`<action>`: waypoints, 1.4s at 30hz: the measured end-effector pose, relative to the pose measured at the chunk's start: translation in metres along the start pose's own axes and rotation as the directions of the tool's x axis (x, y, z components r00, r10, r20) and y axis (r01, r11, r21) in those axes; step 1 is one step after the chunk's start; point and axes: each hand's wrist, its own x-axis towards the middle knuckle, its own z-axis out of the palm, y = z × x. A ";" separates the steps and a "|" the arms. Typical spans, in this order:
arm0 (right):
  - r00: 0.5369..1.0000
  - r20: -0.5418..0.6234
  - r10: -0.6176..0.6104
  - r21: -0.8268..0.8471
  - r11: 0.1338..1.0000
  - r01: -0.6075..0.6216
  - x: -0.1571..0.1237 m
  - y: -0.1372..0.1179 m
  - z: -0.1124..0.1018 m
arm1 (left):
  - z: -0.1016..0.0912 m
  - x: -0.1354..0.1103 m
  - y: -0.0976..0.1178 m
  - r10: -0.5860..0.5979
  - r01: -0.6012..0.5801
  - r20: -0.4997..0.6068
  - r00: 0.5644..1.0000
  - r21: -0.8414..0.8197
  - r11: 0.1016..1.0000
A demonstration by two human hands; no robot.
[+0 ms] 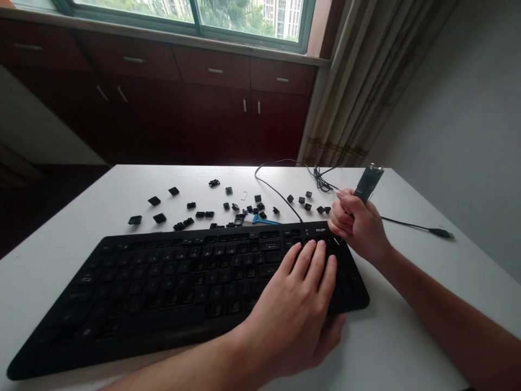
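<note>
A black keyboard (163, 282) lies across the white table (407, 336), with many of its keycaps off. My left hand (297, 309) rests flat on the keyboard's right end, fingers stretched out and together. My right hand (358, 225) is closed round a black keycap puller (368, 182), whose lower tip meets the keyboard's top right corner. Several loose black keycaps (203, 213) are scattered on the table behind the keyboard.
A small blue brush (262, 220) lies among the keycaps just behind the keyboard. The keyboard's black cable (280, 193) loops across the back of the table and ends in a USB plug (442, 232) at the right. Dark wooden cabinets (211, 108) and a curtain (366, 81) stand beyond.
</note>
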 end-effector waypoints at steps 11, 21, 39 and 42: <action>0.978 0.201 -0.048 -0.019 0.998 0.053 0.001 0.005 -0.003 | 0.000 0.000 0.000 0.000 0.000 0.003 1.000 0.006 1.000; 0.987 0.160 0.006 0.006 1.000 -0.007 0.003 0.002 -0.005 | 0.001 0.001 -0.001 0.007 -0.007 0.001 1.000 0.000 1.000; 0.998 0.054 0.032 -0.166 0.986 -0.023 0.015 0.012 0.003 | 0.000 0.000 0.000 0.006 -0.006 0.003 1.000 0.011 1.000; 0.999 0.038 0.028 -0.161 0.987 -0.022 0.015 0.012 0.004 | 0.001 0.000 0.000 -0.004 0.004 0.011 1.000 0.008 1.000</action>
